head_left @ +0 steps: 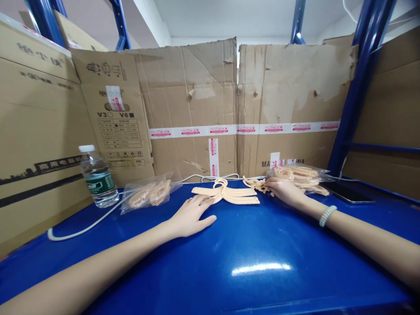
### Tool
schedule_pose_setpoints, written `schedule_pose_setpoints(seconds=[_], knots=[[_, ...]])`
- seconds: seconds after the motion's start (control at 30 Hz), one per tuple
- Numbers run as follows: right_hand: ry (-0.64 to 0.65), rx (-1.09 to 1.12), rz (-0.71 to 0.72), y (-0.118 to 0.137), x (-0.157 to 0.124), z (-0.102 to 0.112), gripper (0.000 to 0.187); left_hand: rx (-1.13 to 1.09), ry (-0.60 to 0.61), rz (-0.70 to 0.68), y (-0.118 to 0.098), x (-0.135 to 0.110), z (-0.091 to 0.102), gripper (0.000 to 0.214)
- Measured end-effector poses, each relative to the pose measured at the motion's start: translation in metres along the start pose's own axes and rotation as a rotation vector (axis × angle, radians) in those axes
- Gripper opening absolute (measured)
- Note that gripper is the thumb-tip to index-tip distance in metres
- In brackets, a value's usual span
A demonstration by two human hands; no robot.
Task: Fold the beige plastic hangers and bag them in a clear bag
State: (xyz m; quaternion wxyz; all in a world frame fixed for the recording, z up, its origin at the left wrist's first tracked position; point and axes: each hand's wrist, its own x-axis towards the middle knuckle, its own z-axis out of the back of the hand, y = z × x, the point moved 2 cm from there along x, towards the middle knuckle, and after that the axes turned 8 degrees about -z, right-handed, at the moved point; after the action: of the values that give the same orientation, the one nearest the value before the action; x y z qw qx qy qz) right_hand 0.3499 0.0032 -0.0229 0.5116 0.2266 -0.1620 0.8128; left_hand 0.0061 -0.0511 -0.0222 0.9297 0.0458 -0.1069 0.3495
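Observation:
Flat beige strips (241, 199) lie in a fanned, mirrored arrangement on the blue table, with ring-like curved ends at the far side. My left hand (192, 216) rests palm down with its fingers spread, the fingertips touching the near left part of these strips. A loose heap of small beige pieces (259, 184) lies to the right of the strips. Over that heap is my right hand (285, 190), its fingers bent down and drawn together at the small pieces. Whatever is between those fingertips is too small to make out. A pale coiled band circles the right wrist.
Clear bags of beige parts lie at left (151, 192) and right (305, 175). A water bottle (98, 179) stands at left, near a white cable (88, 229). A dark phone (344, 192) lies at right. Cardboard sheets (193, 100) wall the back, between blue posts (361, 92).

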Motion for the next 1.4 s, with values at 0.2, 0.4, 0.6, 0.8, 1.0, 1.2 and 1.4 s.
schedule_pose_setpoints(seconds=[0.2,0.4,0.6,0.8,1.0,1.2,1.4], knots=[[-0.149,0.11,-0.077,-0.009,0.003,-0.002,0.023,0.0,-0.046,0.011,0.008,0.002,-0.008,0.058],[-0.274,0.178,-0.192,-0.012,0.0,0.013,0.019,-0.049,-0.2,-0.037,0.007,-0.002,-0.008,0.049],[-0.373,0.466,-0.362,0.015,-0.011,0.044,0.018,-0.023,-0.17,-0.056,0.003,-0.004,-0.005,0.036],[-0.252,1.02,-0.524,0.051,-0.019,0.062,0.034,-0.107,-0.206,-0.107,0.005,-0.006,-0.008,0.031],[-0.021,1.266,-0.579,0.077,-0.027,0.046,0.04,-0.126,-0.211,-0.142,0.006,-0.006,-0.009,0.028],[0.056,1.467,-0.601,0.077,-0.03,0.029,0.059,-0.175,-0.204,-0.155,-0.003,-0.018,-0.002,0.033],[0.116,1.654,-0.647,0.073,-0.028,0.024,0.026,-0.138,-0.14,-0.108,-0.023,-0.029,0.004,0.037]])
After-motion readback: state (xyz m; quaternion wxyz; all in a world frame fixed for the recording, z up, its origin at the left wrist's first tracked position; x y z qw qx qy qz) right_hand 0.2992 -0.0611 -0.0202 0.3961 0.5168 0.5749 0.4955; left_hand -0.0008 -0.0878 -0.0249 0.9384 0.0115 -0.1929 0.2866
